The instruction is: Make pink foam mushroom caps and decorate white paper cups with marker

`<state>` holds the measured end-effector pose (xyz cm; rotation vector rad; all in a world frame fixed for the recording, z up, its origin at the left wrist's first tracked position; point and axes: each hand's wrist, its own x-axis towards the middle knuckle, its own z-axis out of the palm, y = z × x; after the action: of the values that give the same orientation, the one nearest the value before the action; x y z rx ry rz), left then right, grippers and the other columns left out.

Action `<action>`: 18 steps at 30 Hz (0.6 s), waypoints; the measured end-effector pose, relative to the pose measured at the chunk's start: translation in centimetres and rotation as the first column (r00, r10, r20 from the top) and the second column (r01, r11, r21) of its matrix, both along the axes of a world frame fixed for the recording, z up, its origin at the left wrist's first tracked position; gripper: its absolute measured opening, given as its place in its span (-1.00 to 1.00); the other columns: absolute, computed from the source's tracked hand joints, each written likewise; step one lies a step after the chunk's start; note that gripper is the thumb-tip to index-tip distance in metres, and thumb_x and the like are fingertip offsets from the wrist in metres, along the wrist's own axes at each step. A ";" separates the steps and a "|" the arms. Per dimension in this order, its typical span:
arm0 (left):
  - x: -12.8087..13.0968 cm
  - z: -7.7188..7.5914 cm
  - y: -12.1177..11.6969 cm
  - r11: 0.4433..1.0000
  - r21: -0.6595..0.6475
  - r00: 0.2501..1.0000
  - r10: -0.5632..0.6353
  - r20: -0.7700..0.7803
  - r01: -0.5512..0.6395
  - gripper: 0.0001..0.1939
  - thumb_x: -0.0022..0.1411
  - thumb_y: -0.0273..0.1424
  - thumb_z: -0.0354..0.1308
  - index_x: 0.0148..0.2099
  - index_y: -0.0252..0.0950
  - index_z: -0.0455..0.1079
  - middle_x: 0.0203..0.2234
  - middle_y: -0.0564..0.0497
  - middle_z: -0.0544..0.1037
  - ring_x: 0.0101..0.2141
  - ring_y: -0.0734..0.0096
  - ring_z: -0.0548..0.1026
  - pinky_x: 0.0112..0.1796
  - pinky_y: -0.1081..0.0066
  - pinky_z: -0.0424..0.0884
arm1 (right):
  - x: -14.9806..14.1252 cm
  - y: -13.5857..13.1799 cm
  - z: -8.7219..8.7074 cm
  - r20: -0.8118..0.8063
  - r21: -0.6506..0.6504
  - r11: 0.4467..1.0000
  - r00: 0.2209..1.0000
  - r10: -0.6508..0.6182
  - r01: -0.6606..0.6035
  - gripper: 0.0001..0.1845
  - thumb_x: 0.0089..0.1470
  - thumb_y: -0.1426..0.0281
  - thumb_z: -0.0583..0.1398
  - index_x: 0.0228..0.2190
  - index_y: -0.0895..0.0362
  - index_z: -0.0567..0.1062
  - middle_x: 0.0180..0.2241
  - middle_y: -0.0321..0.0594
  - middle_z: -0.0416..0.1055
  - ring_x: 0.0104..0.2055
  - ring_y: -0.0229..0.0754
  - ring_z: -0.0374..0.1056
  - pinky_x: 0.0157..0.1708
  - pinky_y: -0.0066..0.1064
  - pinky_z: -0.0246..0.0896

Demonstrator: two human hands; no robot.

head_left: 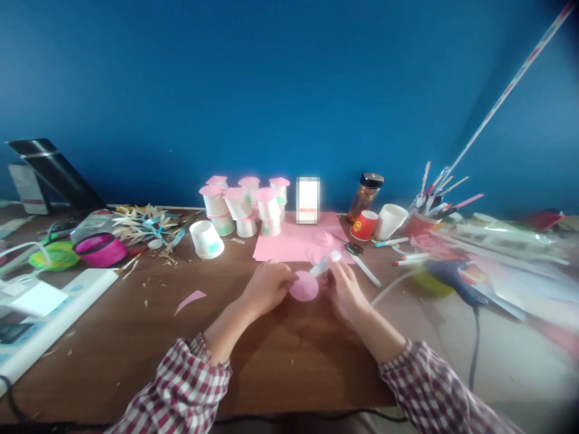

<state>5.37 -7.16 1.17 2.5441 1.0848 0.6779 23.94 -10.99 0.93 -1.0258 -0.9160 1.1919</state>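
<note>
Pink paper disc [304, 286] is at centre, between two bare hands, before a blue wall [271, 90] and over a brown table [253, 361]. A long white power strip [81, 301] crosses the table's left side; pink sheets [289, 244] lie flat beyond the hands. Stacked paper cups [239, 205] with pink tops stand left of the sheets, and a dark-lidded jar [367, 198] rises on the right, near a red cup [363, 226]. The left hand [269, 286], in a checked cuff, pinches the disc's left edge between its fingertips. The right hand [344, 283] has its fingers curled around a small pale tube [324, 264], angled near the disc's upper right edge; blur hides whether they touch.
</note>
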 end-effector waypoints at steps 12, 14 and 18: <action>0.2 -1.0 0.0 0.999 0.002 0.998 0.035 -0.059 -0.035 -0.87 0.10 -0.37 0.14 -0.38 -0.22 0.53 -0.44 -0.04 0.49 -0.33 0.31 0.40 -0.29 0.35 0.28 | 0.3 -1.1 -0.2 0.817 0.224 0.959 0.570 -0.087 -0.173 -0.82 0.10 0.25 0.10 -0.41 0.10 0.40 -0.56 -0.26 0.39 -0.54 -0.21 0.26 -0.49 -0.44 0.11; 0.3 -0.9 0.0 0.999 0.012 0.997 0.042 -0.061 -0.042 -0.87 0.10 -0.38 0.15 -0.40 -0.22 0.52 -0.44 -0.04 0.49 -0.34 0.30 0.40 -0.29 0.35 0.28 | 0.4 -1.0 -0.5 0.840 0.223 0.956 0.534 -0.091 -0.189 -0.83 0.11 0.27 0.09 -0.39 0.09 0.40 -0.54 -0.24 0.41 -0.52 -0.19 0.29 -0.48 -0.43 0.12; 0.3 -0.8 0.0 0.999 0.018 0.998 0.036 -0.060 -0.035 -0.87 0.10 -0.38 0.15 -0.41 -0.21 0.52 -0.46 -0.04 0.49 -0.35 0.31 0.41 -0.30 0.36 0.27 | 0.6 -0.8 -0.7 0.882 0.204 0.959 0.462 -0.092 -0.199 -0.80 0.15 0.25 0.06 -0.34 0.10 0.37 -0.53 -0.23 0.41 -0.52 -0.17 0.29 -0.48 -0.42 0.11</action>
<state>5.64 -7.17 0.34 2.5807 1.1506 0.6253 24.49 -11.81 0.19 -1.4043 -1.9079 0.4377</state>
